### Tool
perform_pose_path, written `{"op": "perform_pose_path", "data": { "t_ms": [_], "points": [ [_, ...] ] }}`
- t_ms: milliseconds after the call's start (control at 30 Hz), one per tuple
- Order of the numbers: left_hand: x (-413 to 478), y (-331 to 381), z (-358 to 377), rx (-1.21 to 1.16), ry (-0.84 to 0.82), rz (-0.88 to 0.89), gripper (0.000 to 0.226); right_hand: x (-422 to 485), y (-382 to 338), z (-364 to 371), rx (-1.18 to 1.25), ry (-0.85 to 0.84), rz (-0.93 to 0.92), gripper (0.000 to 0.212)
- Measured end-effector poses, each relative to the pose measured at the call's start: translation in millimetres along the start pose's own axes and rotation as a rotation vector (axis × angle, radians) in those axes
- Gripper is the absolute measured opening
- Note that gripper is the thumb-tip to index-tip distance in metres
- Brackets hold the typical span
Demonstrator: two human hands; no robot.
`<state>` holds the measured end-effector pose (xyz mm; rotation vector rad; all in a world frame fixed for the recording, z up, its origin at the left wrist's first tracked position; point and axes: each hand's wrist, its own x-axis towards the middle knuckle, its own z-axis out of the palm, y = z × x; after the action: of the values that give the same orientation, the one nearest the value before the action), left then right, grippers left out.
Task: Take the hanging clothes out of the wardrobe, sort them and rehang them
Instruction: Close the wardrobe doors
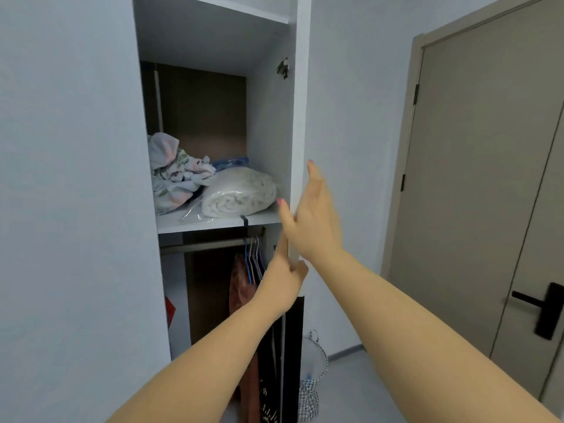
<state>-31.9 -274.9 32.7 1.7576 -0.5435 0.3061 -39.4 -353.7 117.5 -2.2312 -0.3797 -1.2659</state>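
— Pale walls are all around, right? What is the biggest thing?

— Yes. On the right is a big grey-brown door with a black handle. It is closed. In the middle stands the tall white wardrobe, and it is open.

— What is inside?

— Up on the shelf lie a flowery cloth bundle and a rolled white blanket in clear plastic. They touch each other. Under the shelf a rail runs from side to side.

— Where are the hanging clothes?

— The hanging clothes are pushed to the right end of the rail. They hang straight down, long and thin. One looks reddish-brown and one is black. Their hangers sit close together, hooks up on the rail.

— And the hands?

— The left hand is curled around the white front edge of the wardrobe side, just beside the hangers. It holds the edge, not the clothes. The right hand is higher, flat and wide open, with its fingers spread against the same white edge. It grips nothing.

— Anything small?

— A checked mesh bag stands on the floor by the wardrobe.
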Motion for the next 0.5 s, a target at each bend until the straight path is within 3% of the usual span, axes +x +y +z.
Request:
{"op": "perform_pose_path", "data": {
  "t_ms": [133,233,333,400,500],
  "points": [
    [-11,-4,-63,0.075,-0.017,-0.034,0.055,23,-42,34,-0.107,-0.006,-0.225,0.090],
    [-17,-10,-98,0.117,0.021,-0.062,0.048,29,-65,68,-0.123,-0.025,-0.243,0.091],
    [-18,-24,-127,0.235,0.183,-0.009,0.075,32,-84,98,-0.024,-0.079,-0.226,0.090],
    [-13,-33,-143,0.448,0.311,0.071,0.091,37,-94,114,-0.015,-0.123,-0.229,0.092],
    [1,-53,-162,0.931,0.453,0.077,0.094,46,-105,139,-0.052,-0.163,-0.218,0.088]
  ]
}}
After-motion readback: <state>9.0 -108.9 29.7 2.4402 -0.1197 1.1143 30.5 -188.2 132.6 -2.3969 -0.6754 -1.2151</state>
